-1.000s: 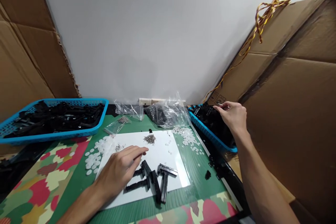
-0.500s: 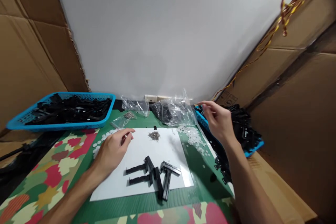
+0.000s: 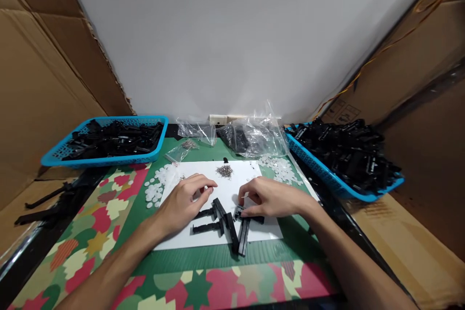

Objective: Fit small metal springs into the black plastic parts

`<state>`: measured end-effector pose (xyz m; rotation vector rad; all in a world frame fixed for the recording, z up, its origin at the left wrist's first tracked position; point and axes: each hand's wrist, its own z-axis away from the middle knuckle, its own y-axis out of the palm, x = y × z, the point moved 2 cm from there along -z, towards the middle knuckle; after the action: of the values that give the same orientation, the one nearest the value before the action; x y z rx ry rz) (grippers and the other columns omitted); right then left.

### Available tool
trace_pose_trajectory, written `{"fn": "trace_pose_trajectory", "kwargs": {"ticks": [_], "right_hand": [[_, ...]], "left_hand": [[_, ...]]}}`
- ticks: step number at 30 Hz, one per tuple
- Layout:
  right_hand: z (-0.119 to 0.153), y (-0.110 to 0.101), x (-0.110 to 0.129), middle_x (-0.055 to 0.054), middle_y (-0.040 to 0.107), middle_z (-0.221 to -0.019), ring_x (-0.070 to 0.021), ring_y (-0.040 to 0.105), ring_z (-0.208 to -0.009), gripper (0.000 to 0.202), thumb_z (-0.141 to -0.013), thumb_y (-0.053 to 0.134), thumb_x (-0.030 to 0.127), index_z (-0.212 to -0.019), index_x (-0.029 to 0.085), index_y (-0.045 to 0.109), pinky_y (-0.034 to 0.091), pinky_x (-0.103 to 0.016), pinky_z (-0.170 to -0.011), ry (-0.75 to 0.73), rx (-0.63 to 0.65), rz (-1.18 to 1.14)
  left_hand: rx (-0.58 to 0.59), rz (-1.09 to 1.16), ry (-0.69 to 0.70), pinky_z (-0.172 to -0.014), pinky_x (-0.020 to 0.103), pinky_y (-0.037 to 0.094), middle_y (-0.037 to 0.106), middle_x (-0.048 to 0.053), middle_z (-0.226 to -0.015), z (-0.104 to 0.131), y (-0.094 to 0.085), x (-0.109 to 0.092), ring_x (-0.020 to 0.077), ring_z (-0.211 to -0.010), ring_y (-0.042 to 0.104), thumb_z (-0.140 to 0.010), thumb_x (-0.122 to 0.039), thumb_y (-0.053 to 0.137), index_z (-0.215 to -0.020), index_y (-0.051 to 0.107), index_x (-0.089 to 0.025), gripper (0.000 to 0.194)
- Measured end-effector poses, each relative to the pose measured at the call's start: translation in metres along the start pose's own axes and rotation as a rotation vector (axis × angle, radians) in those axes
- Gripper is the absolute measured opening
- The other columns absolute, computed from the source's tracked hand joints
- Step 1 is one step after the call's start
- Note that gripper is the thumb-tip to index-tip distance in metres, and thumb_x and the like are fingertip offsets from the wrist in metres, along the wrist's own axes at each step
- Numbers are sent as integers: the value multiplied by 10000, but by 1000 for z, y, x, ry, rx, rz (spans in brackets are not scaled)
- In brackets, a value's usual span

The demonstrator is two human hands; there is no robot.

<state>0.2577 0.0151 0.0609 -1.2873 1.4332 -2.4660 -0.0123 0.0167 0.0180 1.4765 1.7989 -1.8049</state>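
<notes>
My right hand (image 3: 271, 197) is lowered over the white sheet (image 3: 170, 242), its thumb and fingertips closed around the end of a black plastic part (image 3: 238, 212). The hand covers much of that part. Just below lies another long black part (image 3: 244, 237). To the left, my left hand (image 3: 187, 198) hovers with loosely bent fingers, thumb and forefinger apart, holding nothing visible. Near its fingertips are black parts with long arms (image 3: 207, 228) and a black bar (image 3: 232, 235). A small heap of metal pins or screws (image 3: 225, 171) sits beyond both hands.
Blue baskets of black parts stand at left (image 3: 105, 161) and right (image 3: 337, 186). White discs lie in a left group (image 3: 154, 193) and a right group (image 3: 281, 170). Clear plastic bags (image 3: 254, 140) rest along the back wall. Cardboard (image 3: 43, 68) walls both sides.
My right hand has come down and left from beside the right basket to the black parts on the sheet. My left hand has shifted toward those parts. The head view has also moved.
</notes>
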Motion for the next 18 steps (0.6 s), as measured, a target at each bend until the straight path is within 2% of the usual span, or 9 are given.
{"fn": "trace_pose_trajectory", "kwargs": {"ticks": [6,9,11,14,16,18], "right_hand": [[-7,5,6,46,553,-625,-106,436,-536,150,-929,798,326,-886,183,774,286,-247,-519,-72,-8,-41],[-9,3,11,55,500,-608,-111,378,-554,185,-985,740,344,-882,190,746,276,-244,-535,-99,-142,-26],[-12,5,15,54,498,-607,-116,371,-557,185,-1015,703,358,-933,200,754,271,-250,-553,-122,-261,22],[-19,17,19,13,641,-686,-129,503,-598,180,-1046,658,333,-999,203,772,321,-256,-606,-172,-366,64],[-23,24,19,-21,735,-797,-141,594,-660,184,-1059,638,318,-1029,208,782,364,-262,-655,-218,-385,60],[-26,26,14,-22,748,-817,-143,597,-659,194,-1065,630,338,-1075,220,783,374,-268,-664,-221,-401,46]], "left_hand": [[-13,2,47,-803,326,521,752,54,-1051,0,0,-5,196,-937,678,-1076,-279,564,-1145,773,-243,223],[-12,48,92,-930,353,535,770,59,-1109,-1,-1,-10,218,-1058,685,-1083,-306,576,-1171,771,-250,221],[-5,77,107,-958,361,535,769,58,-1159,-1,0,-12,223,-1084,677,-1071,-345,618,-1243,752,-261,233],[3,58,125,-925,357,528,767,54,-1156,-1,3,-11,224,-1050,666,-1046,-351,674,-1311,724,-267,283],[-3,23,134,-912,356,516,772,46,-1111,0,5,-8,222,-1025,665,-1051,-313,669,-1270,736,-261,236],[-31,-14,129,-901,357,510,777,40,-1073,0,4,-5,220,-999,671,-1052,-281,663,-1220,747,-254,189]]}}
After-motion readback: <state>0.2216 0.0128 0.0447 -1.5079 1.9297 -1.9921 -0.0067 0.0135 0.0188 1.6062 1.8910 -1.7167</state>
